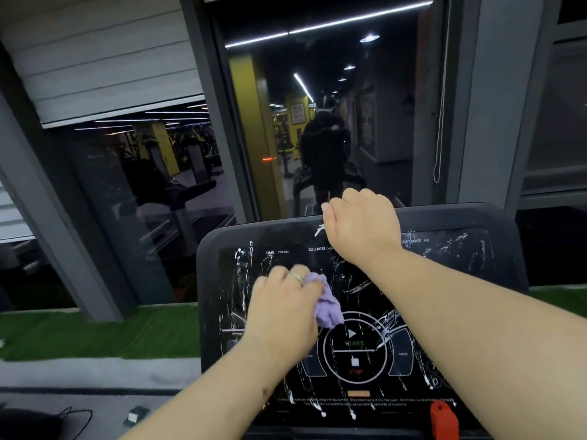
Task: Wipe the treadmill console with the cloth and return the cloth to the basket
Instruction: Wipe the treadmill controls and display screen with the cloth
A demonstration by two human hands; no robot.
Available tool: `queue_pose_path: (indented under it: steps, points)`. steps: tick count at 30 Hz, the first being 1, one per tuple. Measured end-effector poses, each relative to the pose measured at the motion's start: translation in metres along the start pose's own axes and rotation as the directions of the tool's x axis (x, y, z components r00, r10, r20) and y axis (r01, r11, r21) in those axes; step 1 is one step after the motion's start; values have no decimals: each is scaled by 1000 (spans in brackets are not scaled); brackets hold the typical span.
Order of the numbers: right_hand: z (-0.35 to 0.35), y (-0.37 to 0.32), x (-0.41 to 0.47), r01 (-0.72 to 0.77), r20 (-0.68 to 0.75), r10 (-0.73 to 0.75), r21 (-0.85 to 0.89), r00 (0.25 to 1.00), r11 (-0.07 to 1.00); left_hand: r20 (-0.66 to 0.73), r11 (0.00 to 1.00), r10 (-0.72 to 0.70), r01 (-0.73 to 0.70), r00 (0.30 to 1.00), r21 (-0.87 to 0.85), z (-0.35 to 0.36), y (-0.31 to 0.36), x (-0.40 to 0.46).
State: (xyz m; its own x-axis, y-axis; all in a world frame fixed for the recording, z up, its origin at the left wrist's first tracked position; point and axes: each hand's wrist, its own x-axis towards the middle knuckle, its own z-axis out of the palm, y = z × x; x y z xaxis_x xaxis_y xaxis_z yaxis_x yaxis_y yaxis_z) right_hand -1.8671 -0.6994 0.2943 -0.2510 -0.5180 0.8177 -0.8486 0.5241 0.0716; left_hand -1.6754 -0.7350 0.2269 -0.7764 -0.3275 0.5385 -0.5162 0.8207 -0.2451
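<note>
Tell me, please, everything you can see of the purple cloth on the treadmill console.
The cloth is pale purple, soft-looking and bunched into a crumpled wad. The left hand grips it, fingers curled round it, so only its right part shows. It is pressed against the black console panel, left of centre, just above the round START ring, among white streaks. Nothing else touches it.

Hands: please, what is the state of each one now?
Left hand: closed on the purple cloth, against the console.
Right hand: fingers curled over the console's top edge.
</note>
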Motion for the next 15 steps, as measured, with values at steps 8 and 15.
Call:
queue_pose_path:
  steps: [8,15]
  points:
    - [0,0,0,8,4,-8,-4,1000,1000,23,999,33,-34,999,13,0,9,-2]
    - [-1,0,0,7,7,-7,-6,1000,1000,22,990,-112,114,993,-82,-6,4,9]
